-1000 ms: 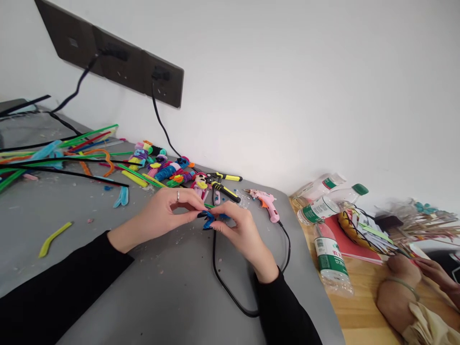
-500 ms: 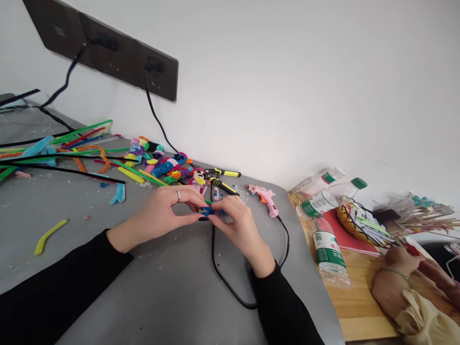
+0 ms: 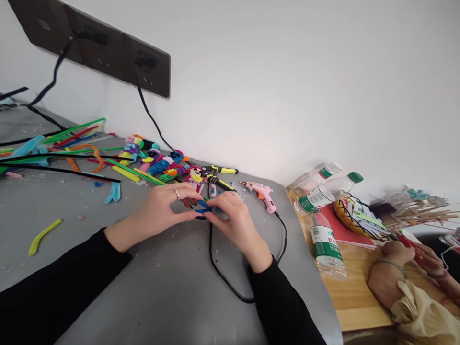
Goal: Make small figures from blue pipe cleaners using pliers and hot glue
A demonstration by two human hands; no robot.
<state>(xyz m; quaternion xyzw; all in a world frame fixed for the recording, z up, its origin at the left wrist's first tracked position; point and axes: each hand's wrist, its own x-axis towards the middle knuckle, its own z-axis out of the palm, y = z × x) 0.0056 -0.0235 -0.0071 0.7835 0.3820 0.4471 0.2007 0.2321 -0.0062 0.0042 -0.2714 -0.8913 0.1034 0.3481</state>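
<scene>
Between my fingertips is a small blue pipe cleaner piece (image 3: pixel 203 206), bent, with a bit of green showing at its top. My left hand (image 3: pixel 163 206) pinches its left side, thumb below and fingers above. From the other side my right hand (image 3: pixel 233 220) grips it between thumb and forefinger. Both hands hover over the grey table (image 3: pixel 165 287), and the fingers partly hide the piece. Just beyond them lie a small pipe cleaner doll (image 3: pixel 195 174) with a pink and yellow head and yellow-and-black pliers (image 3: pixel 220 182).
A pink glue gun (image 3: pixel 265 196) lies to the right, its black cord looping near my right wrist. Pipe cleaners (image 3: pixel 79 148) and several finished figures (image 3: pixel 165 164) crowd the left back. Plastic bottles (image 3: pixel 327 249) lie on the wooden table (image 3: pixel 354 306), where a co-worker's hands (image 3: pixel 398 261) work.
The view has shifted slightly, so everything sits a little further left. My fingers have turned the blue piece a bit, and more of it shows between them.
</scene>
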